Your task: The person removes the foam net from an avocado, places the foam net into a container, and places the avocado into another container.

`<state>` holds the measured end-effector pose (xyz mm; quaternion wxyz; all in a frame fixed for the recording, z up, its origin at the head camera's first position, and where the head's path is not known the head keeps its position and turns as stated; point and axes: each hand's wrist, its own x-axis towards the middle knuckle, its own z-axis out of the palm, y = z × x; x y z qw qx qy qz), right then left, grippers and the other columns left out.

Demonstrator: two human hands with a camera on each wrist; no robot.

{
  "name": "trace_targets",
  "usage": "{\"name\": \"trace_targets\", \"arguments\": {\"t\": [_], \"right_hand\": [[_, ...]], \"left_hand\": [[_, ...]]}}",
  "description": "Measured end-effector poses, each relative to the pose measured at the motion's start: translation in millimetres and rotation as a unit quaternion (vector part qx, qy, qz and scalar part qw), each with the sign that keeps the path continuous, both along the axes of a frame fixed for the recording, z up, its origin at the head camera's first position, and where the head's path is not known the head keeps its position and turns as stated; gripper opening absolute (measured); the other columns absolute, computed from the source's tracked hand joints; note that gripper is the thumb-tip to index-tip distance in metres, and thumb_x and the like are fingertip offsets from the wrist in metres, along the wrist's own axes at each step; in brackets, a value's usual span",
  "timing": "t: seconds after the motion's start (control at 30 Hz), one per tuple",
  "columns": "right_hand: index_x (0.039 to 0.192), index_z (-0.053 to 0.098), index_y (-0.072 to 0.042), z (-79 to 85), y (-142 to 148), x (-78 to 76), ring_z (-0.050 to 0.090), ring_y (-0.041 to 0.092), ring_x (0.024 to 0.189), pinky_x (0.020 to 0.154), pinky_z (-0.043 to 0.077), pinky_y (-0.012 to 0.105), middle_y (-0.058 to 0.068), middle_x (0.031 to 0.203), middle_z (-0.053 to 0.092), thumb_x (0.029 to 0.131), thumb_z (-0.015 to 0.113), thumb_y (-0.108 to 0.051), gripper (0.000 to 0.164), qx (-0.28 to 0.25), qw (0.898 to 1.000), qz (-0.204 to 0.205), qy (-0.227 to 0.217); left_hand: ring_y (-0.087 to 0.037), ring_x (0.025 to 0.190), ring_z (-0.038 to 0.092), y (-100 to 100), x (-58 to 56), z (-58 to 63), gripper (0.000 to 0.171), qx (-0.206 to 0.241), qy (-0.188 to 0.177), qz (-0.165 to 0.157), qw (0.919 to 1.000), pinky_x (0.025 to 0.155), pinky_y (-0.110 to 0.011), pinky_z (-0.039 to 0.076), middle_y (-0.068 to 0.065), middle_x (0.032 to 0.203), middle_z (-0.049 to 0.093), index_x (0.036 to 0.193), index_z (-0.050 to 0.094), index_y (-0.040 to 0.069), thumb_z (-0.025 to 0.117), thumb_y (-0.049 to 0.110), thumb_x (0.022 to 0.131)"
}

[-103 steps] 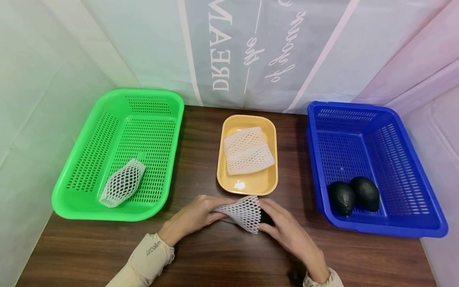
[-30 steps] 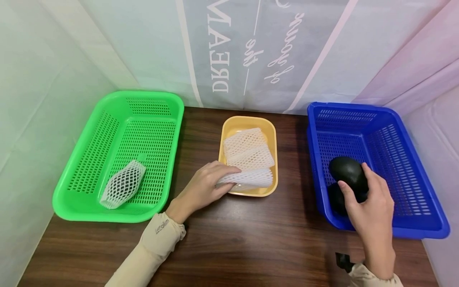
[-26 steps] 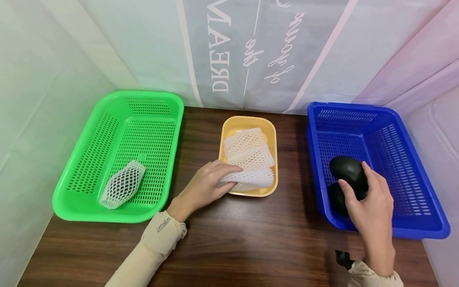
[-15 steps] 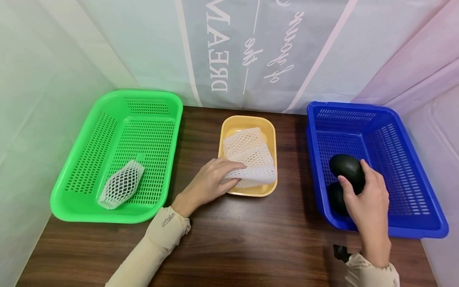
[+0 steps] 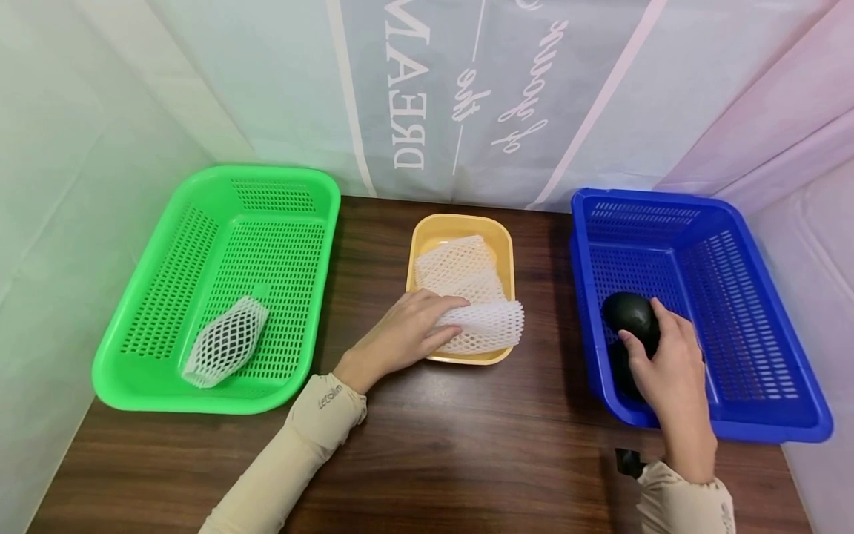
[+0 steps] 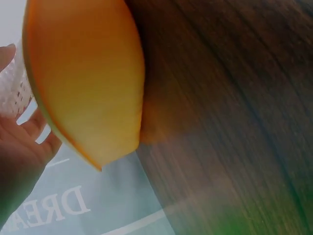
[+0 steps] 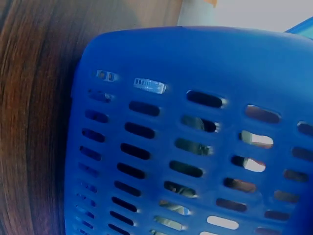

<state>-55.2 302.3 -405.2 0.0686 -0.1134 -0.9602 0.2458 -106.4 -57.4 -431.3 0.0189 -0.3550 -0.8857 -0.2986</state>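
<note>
My left hand point(image 5: 410, 330) pinches a white foam net sleeve point(image 5: 490, 326) over the front of the yellow tray point(image 5: 511, 259). More foam net sleeves point(image 5: 457, 261) lie in that tray. In the left wrist view, the tray's side point(image 6: 93, 73) partly covers the left hand point(image 6: 19, 142). Inside the blue basket point(image 5: 727, 297), my right hand point(image 5: 670, 374) grips a dark avocado point(image 5: 629, 315) between thumb and fingers. A second avocado point(image 5: 622, 365) sits just in front, partly covered. The right wrist view shows mostly the blue basket's slotted wall point(image 7: 205, 54), hiding most of the hand.
On the left, a green basket point(image 5: 267, 252) holds one avocado in a foam net point(image 5: 227, 341). The yellow tray stands between the two baskets on a brown wooden table point(image 5: 467, 460). A printed cloth point(image 5: 454, 96) hangs behind them.
Earlier both hands worked a net over an avocado at the table's front; then they parted. Lately the left hand lifts the sleeve rightward, and the right hand shifts slightly left with its avocado.
</note>
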Motion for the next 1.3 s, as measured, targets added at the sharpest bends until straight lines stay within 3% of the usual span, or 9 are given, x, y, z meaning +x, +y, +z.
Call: {"name": "trace_targets", "arguments": {"t": [0.3,0.47,1.03,1.3], "right_hand": [[0.153,0.032,0.000,-3.3,1.3,-0.3,0.040,0.060,0.125,0.096,0.031,0.073,0.038,0.142,0.039,0.096,0.060,-0.012,0.064,0.009,1.000,0.024,-0.003],[0.153,0.029,0.002,-4.8,2.0,-1.2,0.040,0.061,0.122,0.093,0.031,0.073,0.040,0.140,0.037,0.097,0.058,-0.007,0.063,0.015,0.999,0.048,-0.004],[0.151,0.031,0.004,-8.5,2.0,-2.1,0.039,0.060,0.125,0.093,0.031,0.074,0.040,0.139,0.038,0.099,0.055,-0.006,0.058,0.021,0.994,0.108,-0.005],[0.147,0.034,0.008,-10.0,2.6,-0.8,0.040,0.061,0.121,0.093,0.033,0.073,0.042,0.135,0.040,0.098,0.058,-0.010,0.057,0.035,0.993,0.113,-0.027]], "left_hand": [[-0.020,0.109,0.058,-4.3,0.5,-3.0,0.041,-0.039,0.028,0.017,0.9987,0.097,-0.040,0.043,0.001,0.121,0.068,0.133,0.059,0.016,0.066,0.031,0.095],[-0.019,0.110,0.056,-5.7,1.4,-1.2,0.046,-0.052,0.040,0.022,0.9976,0.101,-0.042,0.039,0.002,0.120,0.067,0.134,0.058,0.018,0.070,0.033,0.092],[-0.021,0.117,0.055,-14.3,6.4,5.3,0.056,-0.044,0.026,0.029,0.9982,0.102,-0.047,0.038,0.003,0.126,0.065,0.136,0.057,0.019,0.075,0.039,0.087],[-0.021,0.122,0.053,-19.1,9.4,10.2,0.061,-0.065,-0.003,0.040,0.9970,0.105,-0.047,0.036,0.002,0.132,0.062,0.139,0.053,0.018,0.074,0.042,0.087]]}}
